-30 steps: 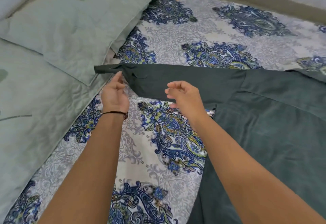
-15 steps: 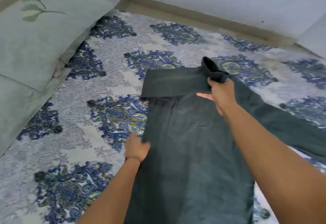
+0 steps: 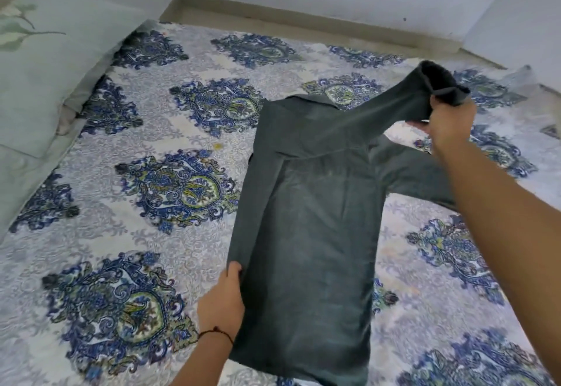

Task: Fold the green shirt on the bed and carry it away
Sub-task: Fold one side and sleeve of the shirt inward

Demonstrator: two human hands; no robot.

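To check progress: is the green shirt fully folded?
Partly: the shirt has one side turned in, but the right hand holds a sleeve raised.

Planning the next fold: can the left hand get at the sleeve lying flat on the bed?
Probably not: the left hand grips the shirt's opposite edge, and the right hand, holding up the other sleeve, has its forearm across the flat sleeve.

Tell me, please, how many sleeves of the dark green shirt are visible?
2: raised sleeve held over the shirt by the right hand; flat sleeve on the floral bedsheet under that forearm.
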